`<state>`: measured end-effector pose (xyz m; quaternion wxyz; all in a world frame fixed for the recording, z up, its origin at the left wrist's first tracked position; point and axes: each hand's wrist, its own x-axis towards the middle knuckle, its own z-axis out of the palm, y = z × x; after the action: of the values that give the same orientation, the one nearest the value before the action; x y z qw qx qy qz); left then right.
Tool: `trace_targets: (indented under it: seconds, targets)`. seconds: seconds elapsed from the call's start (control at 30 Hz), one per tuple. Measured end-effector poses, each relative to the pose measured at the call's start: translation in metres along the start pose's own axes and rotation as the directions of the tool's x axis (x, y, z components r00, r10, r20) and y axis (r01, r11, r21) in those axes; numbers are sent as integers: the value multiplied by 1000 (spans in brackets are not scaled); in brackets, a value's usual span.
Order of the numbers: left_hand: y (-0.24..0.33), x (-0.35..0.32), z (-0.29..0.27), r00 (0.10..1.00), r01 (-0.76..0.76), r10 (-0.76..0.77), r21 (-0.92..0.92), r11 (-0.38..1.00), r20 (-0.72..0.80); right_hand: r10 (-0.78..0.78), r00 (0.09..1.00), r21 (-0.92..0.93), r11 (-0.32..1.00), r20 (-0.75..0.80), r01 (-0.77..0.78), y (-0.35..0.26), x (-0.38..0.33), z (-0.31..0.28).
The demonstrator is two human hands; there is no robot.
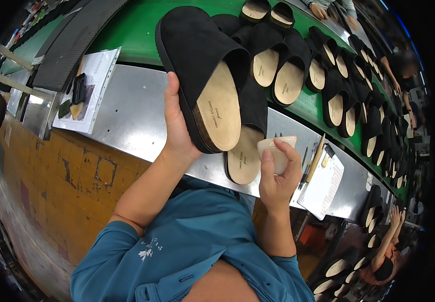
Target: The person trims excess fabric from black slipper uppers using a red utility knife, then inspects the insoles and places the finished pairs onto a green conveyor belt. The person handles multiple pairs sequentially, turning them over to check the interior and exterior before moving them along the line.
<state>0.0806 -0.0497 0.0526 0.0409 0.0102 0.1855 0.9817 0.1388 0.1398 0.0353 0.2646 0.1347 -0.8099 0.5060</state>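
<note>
Black suede clog (202,70) clasped in left hand (177,126), right hand (276,176) grip pinching pale block (277,153), perhaps eraser, white sleeved sheet (89,90) left

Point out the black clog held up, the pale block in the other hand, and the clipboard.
black clog (197,55): head view, on its suede upper.
pale block (279,151): head view, on its face between the right hand's fingers.
clipboard (323,186): head view, on the paper sheet.

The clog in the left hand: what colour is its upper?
Black, with a tan footbed; the clog shows best in the head view.
</note>
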Motion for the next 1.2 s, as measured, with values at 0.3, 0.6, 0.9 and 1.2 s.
trace_targets:
  seconds: [0.3,0.6,0.9,1.2]
  targets:
    - [-7,8,-22,972,198,-149,-290,936,182,499,866,-257,831,-47,-493,56,-45,-52]
    - [-8,12,-20,970,224,-194,-225,948,149,302,943,-771,564,-140,-295,67,-55,-68]
    - [-3,7,-22,987,159,-154,-140,977,46,205,972,-706,705,114,-66,74,-32,-38]
    - [-2,4,-20,976,213,-202,-159,964,80,212,974,-650,729,-86,-216,91,-16,-46]
